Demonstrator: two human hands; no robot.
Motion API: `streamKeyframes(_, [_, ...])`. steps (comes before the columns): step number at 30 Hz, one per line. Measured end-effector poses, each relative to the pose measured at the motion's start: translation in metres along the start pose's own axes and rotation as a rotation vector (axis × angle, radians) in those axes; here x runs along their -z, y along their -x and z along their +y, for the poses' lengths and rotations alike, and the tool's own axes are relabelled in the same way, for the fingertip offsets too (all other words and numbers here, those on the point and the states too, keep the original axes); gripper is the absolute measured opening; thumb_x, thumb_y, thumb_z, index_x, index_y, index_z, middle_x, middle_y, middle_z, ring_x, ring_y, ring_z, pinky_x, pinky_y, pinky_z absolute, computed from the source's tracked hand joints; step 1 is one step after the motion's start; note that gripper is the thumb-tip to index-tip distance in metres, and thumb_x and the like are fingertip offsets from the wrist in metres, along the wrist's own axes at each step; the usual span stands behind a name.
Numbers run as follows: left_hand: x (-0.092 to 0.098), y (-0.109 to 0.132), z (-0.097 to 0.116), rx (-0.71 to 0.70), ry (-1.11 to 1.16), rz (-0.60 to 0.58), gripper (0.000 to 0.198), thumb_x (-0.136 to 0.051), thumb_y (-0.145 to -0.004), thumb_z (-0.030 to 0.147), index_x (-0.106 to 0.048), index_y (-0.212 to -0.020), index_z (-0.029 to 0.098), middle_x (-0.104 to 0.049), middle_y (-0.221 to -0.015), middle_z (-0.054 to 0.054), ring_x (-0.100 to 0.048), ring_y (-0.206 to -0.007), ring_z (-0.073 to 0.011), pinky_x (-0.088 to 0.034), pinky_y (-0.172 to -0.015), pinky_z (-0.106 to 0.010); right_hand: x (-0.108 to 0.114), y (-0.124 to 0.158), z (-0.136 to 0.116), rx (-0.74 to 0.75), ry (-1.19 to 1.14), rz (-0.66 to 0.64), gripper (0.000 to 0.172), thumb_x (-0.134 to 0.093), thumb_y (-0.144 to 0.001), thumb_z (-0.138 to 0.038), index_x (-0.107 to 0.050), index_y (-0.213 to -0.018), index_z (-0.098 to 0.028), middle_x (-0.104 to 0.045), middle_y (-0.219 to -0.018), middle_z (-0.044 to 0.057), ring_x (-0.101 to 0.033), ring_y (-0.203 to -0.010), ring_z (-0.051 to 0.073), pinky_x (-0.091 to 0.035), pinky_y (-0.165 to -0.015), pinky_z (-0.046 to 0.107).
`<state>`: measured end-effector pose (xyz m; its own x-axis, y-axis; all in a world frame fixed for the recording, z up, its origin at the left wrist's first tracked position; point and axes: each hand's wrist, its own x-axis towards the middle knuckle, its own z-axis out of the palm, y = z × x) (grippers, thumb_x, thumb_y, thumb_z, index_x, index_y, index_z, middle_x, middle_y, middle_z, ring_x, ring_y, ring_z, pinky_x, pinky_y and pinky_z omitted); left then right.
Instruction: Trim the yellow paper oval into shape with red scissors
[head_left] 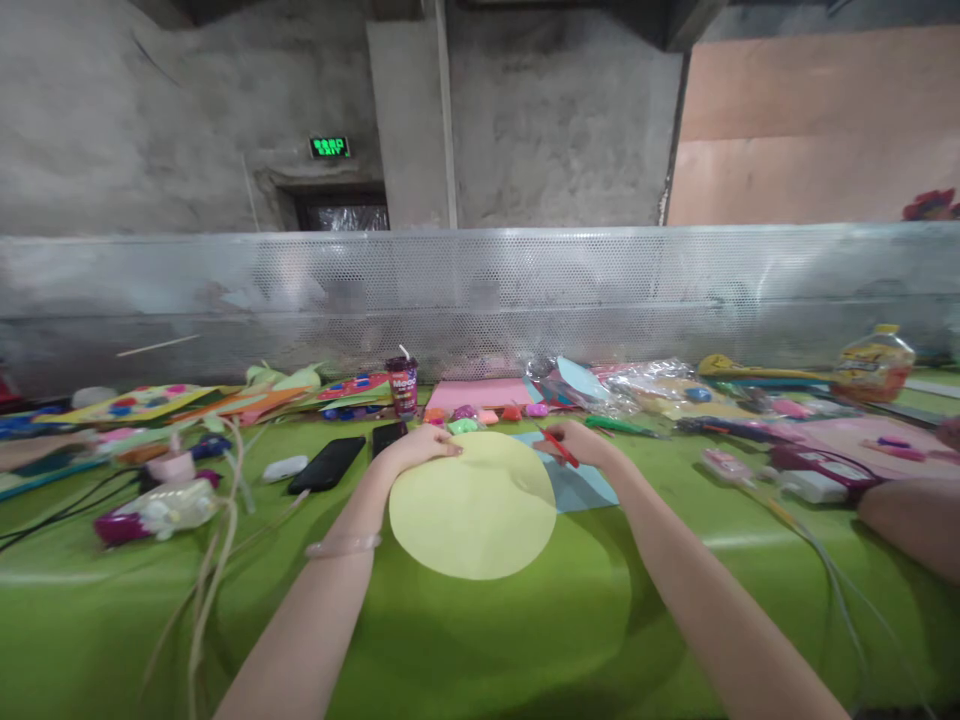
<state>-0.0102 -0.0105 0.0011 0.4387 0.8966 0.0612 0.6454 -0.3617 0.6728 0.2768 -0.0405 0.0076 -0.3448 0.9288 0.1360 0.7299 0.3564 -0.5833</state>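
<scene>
A pale yellow paper circle lies flat on the green table in front of me. My left hand rests on the circle's far left edge, fingers stretched flat along it. My right hand is closed around a thin red tool, perhaps a pen or scissors, at the circle's far right edge. A light blue sheet lies under the circle's right side. Small lumps of coloured clay sit just beyond the circle.
Two black phones lie left of my left hand, with a dark red drink cup behind them. Coloured paper crafts and cables crowd the left; plastic bags, tools and a bottle fill the right. Another person's arm rests at far right.
</scene>
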Motion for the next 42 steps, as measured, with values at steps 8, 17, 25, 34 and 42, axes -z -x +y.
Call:
streamKeyframes(8, [-0.014, 0.000, 0.011, -0.060, 0.167, 0.019, 0.033, -0.064, -0.050, 0.045, -0.064, -0.066, 0.016, -0.062, -0.063, 0.000, -0.055, -0.058, -0.0161, -0.036, -0.049, -0.022, -0.018, -0.003, -0.021, 0.090, -0.291, 0.025, 0.027, -0.059, -0.058, -0.039, -0.057, -0.065, -0.013, -0.051, -0.053, -0.001, -0.042, -0.045, 0.007, -0.032, -0.041, 0.019])
streamKeyframes(17, [-0.001, -0.007, -0.006, -0.007, 0.555, 0.352, 0.044, -0.062, -0.057, 0.044, -0.063, -0.084, 0.009, -0.066, -0.081, -0.013, -0.061, -0.070, -0.0229, -0.047, -0.059, -0.030, -0.007, -0.011, -0.015, 0.037, -0.629, 0.379, 0.024, -0.059, -0.059, -0.035, -0.052, -0.066, -0.014, -0.051, -0.054, -0.001, -0.043, -0.045, 0.007, -0.032, -0.042, 0.019])
streamKeyframes(25, [0.002, -0.016, -0.016, -0.042, 0.632, 0.678, 0.041, -0.063, -0.057, 0.042, -0.062, -0.083, 0.011, -0.066, -0.084, -0.011, -0.061, -0.069, -0.0214, -0.047, -0.057, -0.029, -0.008, -0.015, -0.003, 0.038, -0.551, 0.397, 0.027, -0.050, -0.065, -0.038, -0.045, -0.052, -0.015, -0.047, -0.042, -0.002, -0.041, -0.039, 0.008, -0.032, -0.039, 0.020])
streamKeyframes(34, [0.006, -0.014, -0.017, -0.033, 0.668, 0.763, 0.035, -0.063, -0.055, 0.040, -0.063, -0.074, 0.011, -0.066, -0.075, -0.010, -0.061, -0.063, -0.0215, -0.047, -0.054, -0.030, -0.008, -0.012, 0.006, 0.047, -0.448, 0.264, 0.025, -0.046, -0.063, -0.024, -0.041, -0.040, -0.015, -0.042, -0.035, -0.002, -0.041, -0.036, 0.008, -0.033, -0.038, 0.020])
streamKeyframes(42, [0.004, -0.017, -0.019, -0.018, 0.685, 0.772, 0.038, -0.064, -0.053, 0.042, -0.063, -0.074, 0.011, -0.066, -0.073, -0.010, -0.061, -0.062, -0.0220, -0.047, -0.055, -0.031, -0.012, -0.013, 0.005, 0.051, -0.424, 0.206, 0.015, -0.043, -0.060, -0.021, -0.040, -0.047, -0.016, -0.040, -0.035, -0.004, -0.038, -0.033, 0.007, -0.034, -0.036, 0.019])
